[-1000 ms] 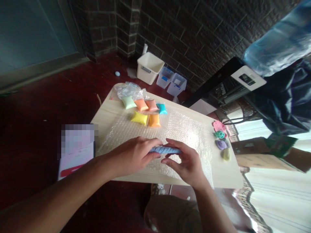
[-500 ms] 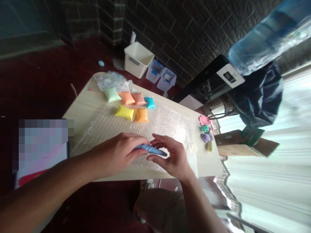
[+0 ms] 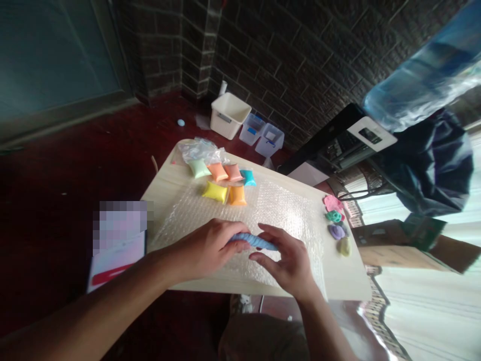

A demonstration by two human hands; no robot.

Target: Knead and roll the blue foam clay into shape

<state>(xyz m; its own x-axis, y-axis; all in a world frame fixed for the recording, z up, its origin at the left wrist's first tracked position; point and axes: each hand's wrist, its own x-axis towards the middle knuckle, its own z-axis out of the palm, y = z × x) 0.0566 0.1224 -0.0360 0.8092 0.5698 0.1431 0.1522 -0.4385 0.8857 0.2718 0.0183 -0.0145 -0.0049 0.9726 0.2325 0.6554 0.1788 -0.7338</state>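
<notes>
A light blue twisted rope of modelling clay (image 3: 259, 241) is held above the bubble wrap (image 3: 278, 210), tilting slightly down to the right. My left hand (image 3: 210, 246) pinches its left end between thumb and fingers, which hide that end. Around the right end my right hand (image 3: 291, 258) curls loosely; the fingers pass behind the rope, while the thumb stands a little off below it. Beyond the hands lie soft packets of clay: a yellow packet (image 3: 215, 192), an orange packet (image 3: 237, 195), a blue packet (image 3: 248, 177) and a pale green packet (image 3: 199, 168), among others.
Shaped clay pieces, including a pink one (image 3: 332, 203) and a purple one (image 3: 337, 231), sit at the right end of the table (image 3: 347, 281). A crumpled plastic bag (image 3: 201, 149) is at the far left corner. Bins (image 3: 229, 115) stand on the floor; a cardboard box (image 3: 391, 254) is at right.
The view swung right and then back. The blue clay rope changed its tilt between the hands, and its spiral twist shows more plainly now. The packets have stayed in place.
</notes>
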